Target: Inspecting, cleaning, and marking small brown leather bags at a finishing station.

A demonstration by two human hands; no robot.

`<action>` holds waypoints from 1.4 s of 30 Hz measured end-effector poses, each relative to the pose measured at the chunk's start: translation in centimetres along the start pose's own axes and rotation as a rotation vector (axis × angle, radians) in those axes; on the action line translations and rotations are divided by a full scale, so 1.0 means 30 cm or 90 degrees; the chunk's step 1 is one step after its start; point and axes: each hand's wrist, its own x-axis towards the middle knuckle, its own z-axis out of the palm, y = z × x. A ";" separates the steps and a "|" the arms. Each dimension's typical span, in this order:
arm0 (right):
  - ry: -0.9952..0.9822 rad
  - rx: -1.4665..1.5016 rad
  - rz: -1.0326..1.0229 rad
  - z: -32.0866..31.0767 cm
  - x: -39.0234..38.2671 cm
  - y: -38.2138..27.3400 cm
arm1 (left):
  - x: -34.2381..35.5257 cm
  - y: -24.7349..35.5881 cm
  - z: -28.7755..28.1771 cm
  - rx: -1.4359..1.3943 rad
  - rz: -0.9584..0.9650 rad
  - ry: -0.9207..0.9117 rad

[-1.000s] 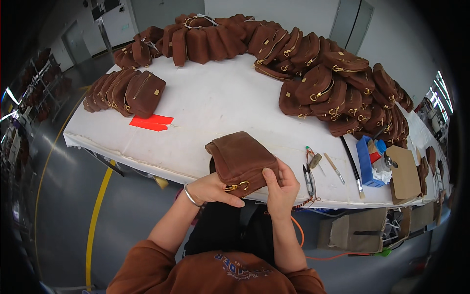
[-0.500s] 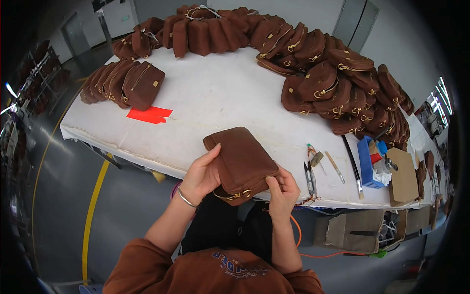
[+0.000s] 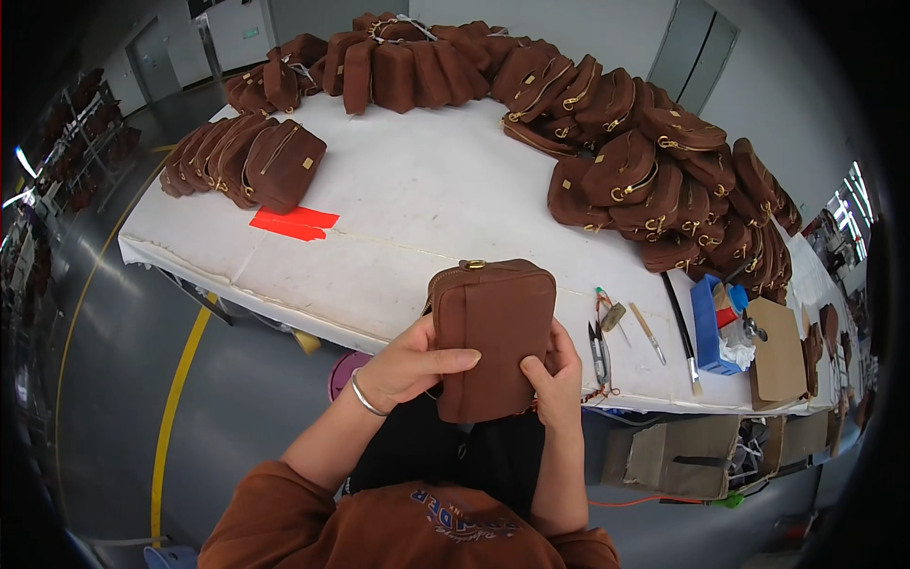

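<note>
Upright between my hands, over the table's near edge, is a brown leather bag (image 3: pixel 500 332) with a gold zipper end at its top. My left hand (image 3: pixel 408 362) grips its left side, the thumb lying across the front panel. On the opposite side, my right hand (image 3: pixel 555 377) is closed round the lower edge with the thumb on the front. The fingers behind the bag are hidden. A silver bangle circles my left wrist.
On the white table (image 3: pixel 408 190) lie stacked brown bags (image 3: pixel 616 180) at right and a row of them (image 3: pixel 251 161) at left. Red tape (image 3: pixel 294 224) marks the cloth. Brushes (image 3: pixel 681 332), small tools (image 3: pixel 599 351) and a blue bin (image 3: pixel 709 322) sit at right. A cardboard box (image 3: pixel 673 457) is below.
The bag has been turned in my hands, so its zipper end has gone from the bottom to the top. My left hand has shifted its grip, its thumb now across the front.
</note>
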 end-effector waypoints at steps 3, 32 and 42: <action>-0.029 0.038 0.034 -0.013 -0.012 -0.010 | -0.006 -0.001 0.005 0.000 0.016 -0.012; -0.108 0.288 0.028 -0.038 -0.046 -0.061 | -0.051 -0.044 -0.116 -0.057 0.027 -0.009; -0.040 0.072 0.100 -0.013 -0.019 -0.145 | 0.029 -0.068 -0.067 -0.085 -0.063 0.148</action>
